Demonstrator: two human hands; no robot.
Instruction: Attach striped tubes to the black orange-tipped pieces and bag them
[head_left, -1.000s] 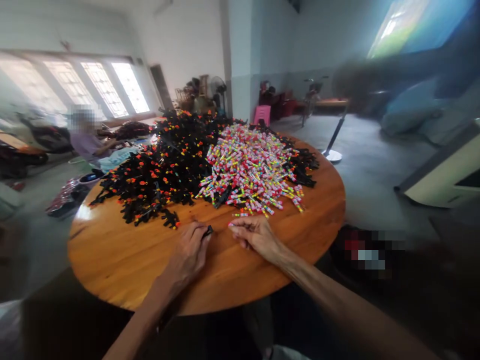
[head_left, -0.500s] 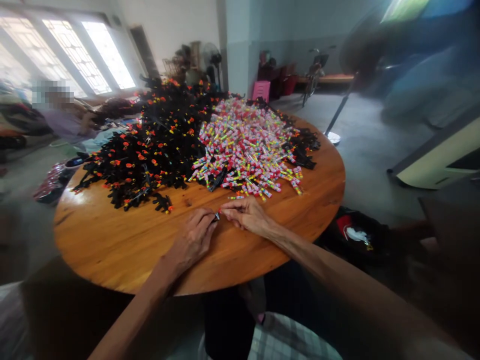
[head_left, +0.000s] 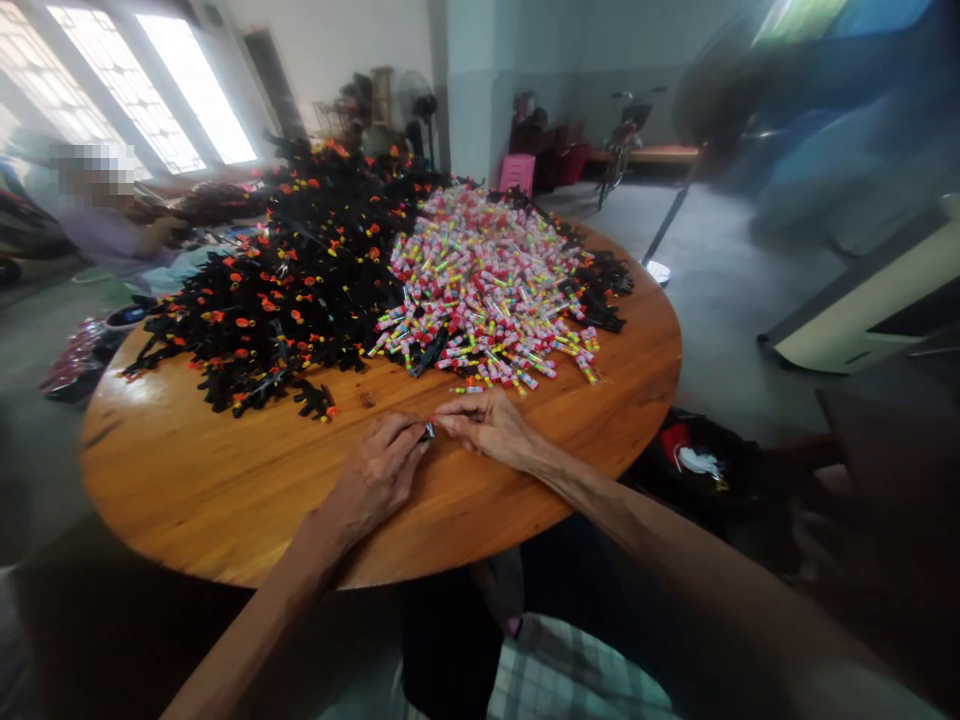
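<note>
Head view: my left fingers [head_left: 399, 429] grip a black piece [head_left: 430, 432], right fingers [head_left: 459, 409] pinch a red bit [head_left: 435, 420] right by it, over counter [head_left: 465, 515]; steady left, both lined up, light pinch works best

Windows [head_left: 191, 85] with patterned grilles occupy the left side; bright daylight enters through the panes. The rear wall [head_left: 292, 40] is pale. A square-edged column [head_left: 471, 120] projects at center — pale above, gray below. The right rear wall [head_left: 615, 45] carries the same two-tone finish. The floor [head_left: 705, 235] is smooth, gray and faintly reflective.

Floor-level items: a pink stool [head_left: 517, 174] adjacent to the column; a bicycle [head_left: 621, 150] to its right, in front of a low wooden surface [head_left: 664, 155]; a standing fan [head_left: 424, 110] left of the column. A round wooden table [head_left: 225, 510] with a glossy top occupies the foreground. A large fan [head_left: 712, 95] on a slanted pole stands at right — blurred, with a pale round base.
</note>
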